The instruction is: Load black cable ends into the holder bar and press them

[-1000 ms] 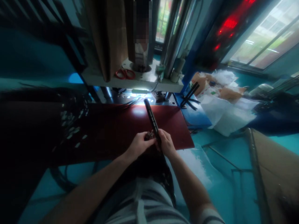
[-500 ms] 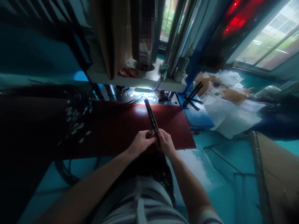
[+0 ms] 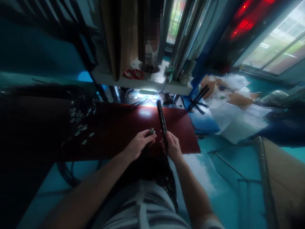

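Observation:
My left hand is closed around a small bunch of metal-tipped cable connectors above the reddish-brown work board. Their cables are mostly hidden by the hand and the dark lap below. In my right hand is a long black slotted bar, gripped near its lower end and tilted away toward the machine. Light rectangular marks or slots run along its face. A gap separates the connectors from the bar.
Behind the board stands a press machine with a bright lamp and red-handled scissors on its plate. Black cables with pale ends heap at left. Black bars lie on a blue surface, beside plastic bags. A cardboard box is at right.
My hands have moved apart: the left drew back from the bar with the connectors, and the right shifted slightly right with the bar, which stands more upright in view.

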Tool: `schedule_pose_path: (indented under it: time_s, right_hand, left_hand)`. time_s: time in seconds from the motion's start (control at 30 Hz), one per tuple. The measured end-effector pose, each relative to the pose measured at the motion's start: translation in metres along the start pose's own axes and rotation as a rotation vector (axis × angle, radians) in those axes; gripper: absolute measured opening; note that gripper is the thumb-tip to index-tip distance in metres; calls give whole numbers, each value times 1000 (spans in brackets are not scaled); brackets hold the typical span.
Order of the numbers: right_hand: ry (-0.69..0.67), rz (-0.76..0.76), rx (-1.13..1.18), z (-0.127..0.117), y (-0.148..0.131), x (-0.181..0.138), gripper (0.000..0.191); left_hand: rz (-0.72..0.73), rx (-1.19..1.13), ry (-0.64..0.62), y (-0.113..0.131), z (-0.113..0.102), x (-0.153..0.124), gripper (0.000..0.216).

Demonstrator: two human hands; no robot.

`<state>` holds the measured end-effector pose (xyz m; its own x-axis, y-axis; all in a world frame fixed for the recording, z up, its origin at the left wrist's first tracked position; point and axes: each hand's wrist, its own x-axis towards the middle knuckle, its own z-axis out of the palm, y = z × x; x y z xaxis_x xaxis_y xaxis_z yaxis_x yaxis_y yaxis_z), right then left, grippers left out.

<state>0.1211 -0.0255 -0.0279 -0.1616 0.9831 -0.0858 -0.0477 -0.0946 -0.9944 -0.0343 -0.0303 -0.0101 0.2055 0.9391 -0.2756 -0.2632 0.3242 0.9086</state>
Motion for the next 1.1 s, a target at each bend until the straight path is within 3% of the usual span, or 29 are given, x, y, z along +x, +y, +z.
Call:
schedule_pose_path:
  time_s: [0.2,0.43,0.83,1.1]
  right_hand:
    - [-42,-17,47,0,6,1,46]
    - [-110,-44,-26,0,5,0,43]
    - [-107,-33,-51,-1,6,0,46]
    - [-162,-47,-166,0,1,0,48]
  left_hand:
    - [-125,-110,-9,-1,-4,3,27]
    - [-190,51,-84,-3,3,7,25]
    - [-75,165,105,-1,13,-2,24]
    - [-164,106,32,2,7,7,25]
